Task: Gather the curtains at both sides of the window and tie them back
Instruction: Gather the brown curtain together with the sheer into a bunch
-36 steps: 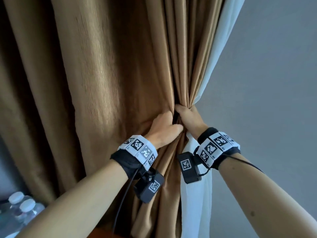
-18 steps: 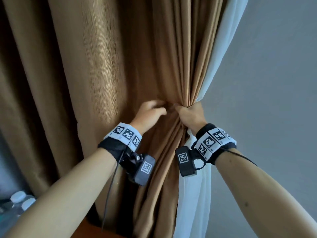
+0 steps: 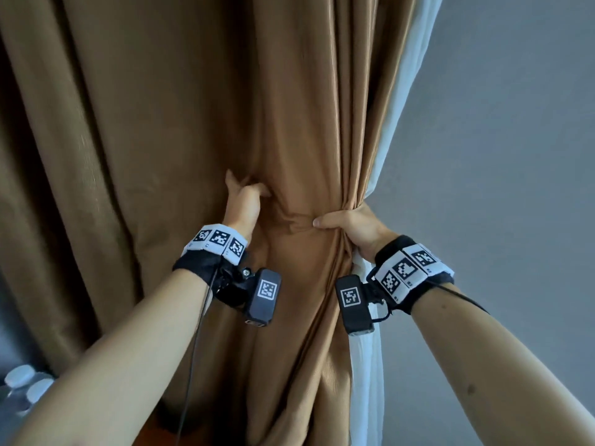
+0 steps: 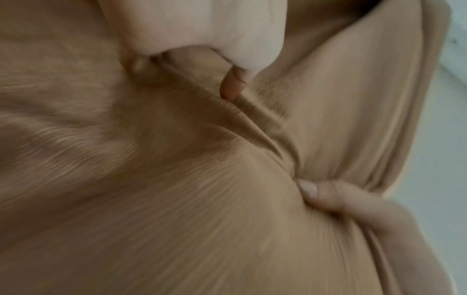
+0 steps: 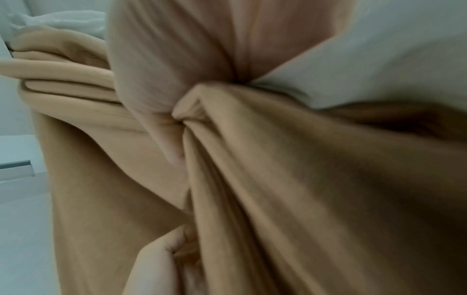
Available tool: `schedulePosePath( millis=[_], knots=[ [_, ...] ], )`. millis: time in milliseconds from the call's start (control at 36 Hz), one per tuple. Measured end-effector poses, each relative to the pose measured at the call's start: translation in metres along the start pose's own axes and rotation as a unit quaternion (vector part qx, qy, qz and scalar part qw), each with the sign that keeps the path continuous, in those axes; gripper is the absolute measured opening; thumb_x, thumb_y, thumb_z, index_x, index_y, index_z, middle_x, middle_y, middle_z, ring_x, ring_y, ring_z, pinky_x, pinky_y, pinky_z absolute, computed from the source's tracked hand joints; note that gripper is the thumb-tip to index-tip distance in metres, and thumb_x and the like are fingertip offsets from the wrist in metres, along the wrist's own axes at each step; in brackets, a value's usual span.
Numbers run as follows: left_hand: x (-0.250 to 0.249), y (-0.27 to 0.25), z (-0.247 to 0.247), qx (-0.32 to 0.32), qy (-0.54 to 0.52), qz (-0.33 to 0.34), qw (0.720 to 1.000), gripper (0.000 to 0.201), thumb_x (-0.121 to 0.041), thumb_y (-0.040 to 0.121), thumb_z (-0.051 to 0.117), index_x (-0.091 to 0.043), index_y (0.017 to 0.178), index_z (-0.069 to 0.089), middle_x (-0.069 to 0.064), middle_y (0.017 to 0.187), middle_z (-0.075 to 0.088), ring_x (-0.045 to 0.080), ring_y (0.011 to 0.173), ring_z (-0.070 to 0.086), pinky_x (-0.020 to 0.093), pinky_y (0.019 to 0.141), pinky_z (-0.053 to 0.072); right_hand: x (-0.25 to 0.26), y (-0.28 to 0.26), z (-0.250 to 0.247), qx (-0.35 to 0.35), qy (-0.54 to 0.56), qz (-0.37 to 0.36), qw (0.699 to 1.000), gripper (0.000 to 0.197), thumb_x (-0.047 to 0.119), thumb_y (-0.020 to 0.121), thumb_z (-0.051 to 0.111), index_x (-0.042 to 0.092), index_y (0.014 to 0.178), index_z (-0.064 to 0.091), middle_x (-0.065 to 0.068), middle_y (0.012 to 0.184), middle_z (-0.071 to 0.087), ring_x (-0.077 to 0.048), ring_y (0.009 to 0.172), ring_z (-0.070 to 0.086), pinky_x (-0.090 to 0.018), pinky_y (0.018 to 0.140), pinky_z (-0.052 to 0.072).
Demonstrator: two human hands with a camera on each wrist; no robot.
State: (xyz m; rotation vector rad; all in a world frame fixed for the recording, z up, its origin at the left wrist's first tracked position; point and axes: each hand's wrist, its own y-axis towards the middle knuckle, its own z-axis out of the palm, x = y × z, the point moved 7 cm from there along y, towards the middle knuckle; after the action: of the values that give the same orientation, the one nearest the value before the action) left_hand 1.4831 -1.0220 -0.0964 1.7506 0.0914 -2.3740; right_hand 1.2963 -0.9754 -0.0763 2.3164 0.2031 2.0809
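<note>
Right hand (image 3: 355, 225) clutching gathered brown curtain (image 3: 289, 123); left hand (image 3: 244, 201) pinching next fold. Cloth seeming soft, heavy, slippery; best gripping at bunched waist.

Fingers of the right hand (image 3: 352, 225) hidden behind the gathered brown ribbed-fabric curtain (image 3: 289, 123); white-capped clear plastic bottles (image 3: 22, 386) cut by the frame's left edge; both wrist views motion-blurred.
</note>
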Motion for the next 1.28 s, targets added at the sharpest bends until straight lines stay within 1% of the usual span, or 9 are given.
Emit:
schedulePosePath(
  millis=[139,222,306,417,528,639,722,944,1278],
  knots=[
    [-0.007,-0.006,0.027,0.083,0.0,0.007,0.996,0.06,-0.004,0.093,0.047,-0.019,0.149,0.033,0.006,0.127,0.062,0.016,0.102,0.063,0.024,0.078,0.054,0.002,-0.003,0.003,0.036,0.018,-0.006,0.999,0.041,-0.01,0.071,0.072,0.022,0.093,0.059,-0.001,0.096,0.067,-0.015,0.087,0.064,-0.024,0.071,0.055],
    [-0.007,-0.012,0.034,0.103,0.021,0.011,0.994,0.029,-0.009,0.098,0.041,-0.015,0.12,0.059,0.0,0.102,0.07,0.01,0.089,0.064,0.02,0.07,0.051,0.002,-0.003,0.005,0.042,0.023,-0.003,0.999,0.043,-0.002,0.061,0.074,0.02,0.095,0.061,-0.002,0.098,0.069,-0.016,0.089,0.066,-0.025,0.072,0.056],
    [-0.009,-0.014,0.039,0.13,0.072,0.024,0.989,0.026,-0.015,0.101,0.04,-0.018,0.099,0.066,-0.002,0.1,0.069,0.013,0.096,0.063,0.024,0.077,0.05,0.003,-0.003,0.008,0.042,0.026,0.0,0.999,0.043,-0.001,0.061,0.074,0.021,0.095,0.06,-0.003,0.1,0.068,-0.018,0.091,0.065,-0.028,0.075,0.056],
    [-0.013,-0.01,0.034,0.13,0.108,0.058,0.984,0.03,0.008,0.088,0.047,-0.011,0.089,0.07,0.006,0.091,0.071,0.019,0.09,0.066,0.027,0.075,0.054,0.003,-0.003,0.009,0.016,0.024,-0.004,1.0,0.048,0.005,0.054,0.071,0.017,0.1,0.061,-0.004,0.1,0.068,-0.018,0.091,0.066,-0.028,0.073,0.056],
    [-0.013,-0.001,0.016,0.064,0.099,0.088,0.989,0.03,0.011,0.079,0.061,-0.017,0.079,0.073,0.004,0.08,0.073,0.02,0.082,0.069,0.033,0.078,0.055,0.001,-0.002,-0.001,-0.049,0.017,-0.001,0.999,0.053,-0.002,0.066,0.077,0.009,0.114,0.059,-0.005,0.1,0.067,-0.023,0.095,0.064,-0.029,0.075,0.054],
    [-0.024,-0.004,-0.007,-0.069,0.195,0.207,0.956,0.017,-0.005,0.075,0.078,-0.018,0.078,0.069,-0.009,0.071,0.066,0.007,0.069,0.062,0.024,0.074,0.052,-0.005,0.004,-0.018,-0.145,0.005,0.014,0.989,0.047,0.004,0.075,0.074,0.014,0.115,0.053,-0.002,0.099,0.062,-0.016,0.086,0.06,-0.028,0.069,0.05],
    [-0.025,-0.013,-0.02,-0.125,0.211,0.248,0.937,0.02,-0.01,0.075,0.082,-0.016,0.073,0.063,-0.012,0.066,0.059,0.005,0.062,0.057,0.013,0.065,0.046,-0.01,0.009,-0.028,-0.224,-0.005,0.02,0.974,0.044,0.01,0.072,0.072,0.012,0.111,0.052,-0.004,0.102,0.062,-0.022,0.093,0.061,-0.035,0.082,0.054],
    [-0.023,-0.036,-0.002,-0.004,0.155,0.245,0.957,0.027,-0.006,0.075,0.081,-0.022,0.067,0.06,-0.008,0.065,0.063,-0.004,0.057,0.056,0.013,0.061,0.046,-0.005,0.008,-0.024,-0.304,-0.086,0.015,0.949,0.04,0.013,0.075,0.059,0.006,0.114,0.054,-0.009,0.107,0.059,-0.03,0.103,0.061,-0.038,0.09,0.054],
    [-0.016,-0.05,0.035,0.152,0.162,0.171,0.96,0.015,-0.011,0.088,0.068,-0.025,0.091,0.069,0.0,0.095,0.075,0.014,0.096,0.069,0.034,0.095,0.052,0.0,0.013,0.021,-0.13,-0.129,-0.021,0.983,0.058,0.018,0.069,0.063,0.014,0.127,0.056,-0.004,0.108,0.067,-0.018,0.099,0.064,-0.033,0.084,0.056]
  ],
)
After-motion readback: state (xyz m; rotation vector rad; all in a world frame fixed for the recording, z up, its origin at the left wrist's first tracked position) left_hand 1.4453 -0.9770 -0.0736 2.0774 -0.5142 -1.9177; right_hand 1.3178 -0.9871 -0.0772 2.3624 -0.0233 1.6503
